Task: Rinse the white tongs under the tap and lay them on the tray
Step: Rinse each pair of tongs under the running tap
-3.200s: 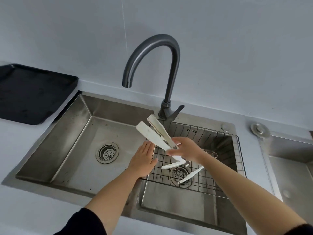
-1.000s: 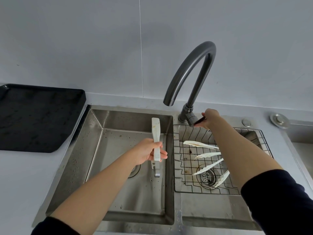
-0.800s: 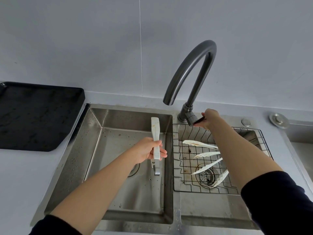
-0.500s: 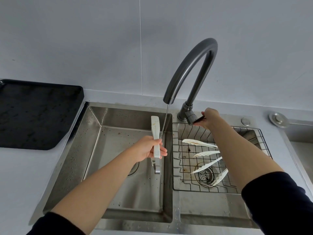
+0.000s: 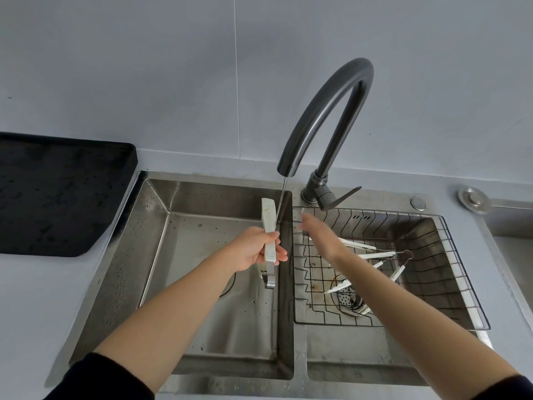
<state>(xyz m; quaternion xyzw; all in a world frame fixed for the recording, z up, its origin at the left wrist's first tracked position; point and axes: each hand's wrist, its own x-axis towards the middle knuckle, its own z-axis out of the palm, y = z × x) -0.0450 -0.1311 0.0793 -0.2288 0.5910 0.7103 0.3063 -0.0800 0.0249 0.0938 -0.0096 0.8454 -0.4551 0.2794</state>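
Head view: your left hand has its grip clamped round the middle of the white tongs, arms pressed together, held upright over the left sink basin, w/ a thin stream from the tap running just right of the blade end. Your right hand is open, holding nothing, above the wire rack. Tongs look light, stiff plastic, prob. slick once wet & springy, so keep hold mid-handle. The tray sits far left on the surface.
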